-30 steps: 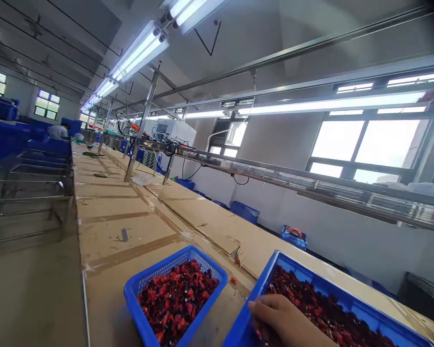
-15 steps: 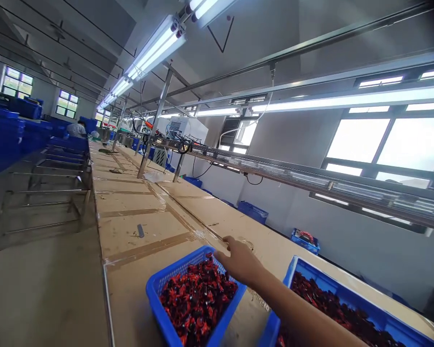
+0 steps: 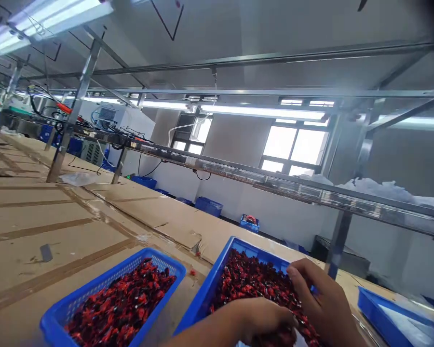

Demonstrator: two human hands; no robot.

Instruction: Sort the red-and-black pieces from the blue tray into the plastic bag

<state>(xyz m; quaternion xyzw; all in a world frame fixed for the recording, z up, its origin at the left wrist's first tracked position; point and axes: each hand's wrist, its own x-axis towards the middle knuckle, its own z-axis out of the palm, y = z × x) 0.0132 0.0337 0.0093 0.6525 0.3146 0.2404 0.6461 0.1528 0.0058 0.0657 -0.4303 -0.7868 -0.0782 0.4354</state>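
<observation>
Both my hands are in the larger blue bin (image 3: 202,294), which holds many small, glossy red and near-black pieces (image 3: 253,274). My left hand (image 3: 264,315) reaches in from the lower left, its fingers curled down over a dark clump of pieces at the bottom edge. To its right, my right hand (image 3: 321,294) is over the bin's right side, fingers bent but apart, with a bit of blue showing between them. Whether its hidden fingertips touch pieces is unclear. Something whitish peeks out below the hands. Left of the bin stands a perforated blue basket (image 3: 63,306) of similar pieces.
A cardboard-covered table (image 3: 25,231) with taped seams runs into the distance. Metal posts (image 3: 72,111) carry a long shelf rail (image 3: 238,178) behind the bins. Another blue tray (image 3: 390,313) with whitish plastic sits at the right. A flat grey piece (image 3: 46,253) lies at left.
The view has swung right, so the basket now sits farther left. The hand formerly at the basket's far rim has gone from there. Two hands are now in the larger bin.
</observation>
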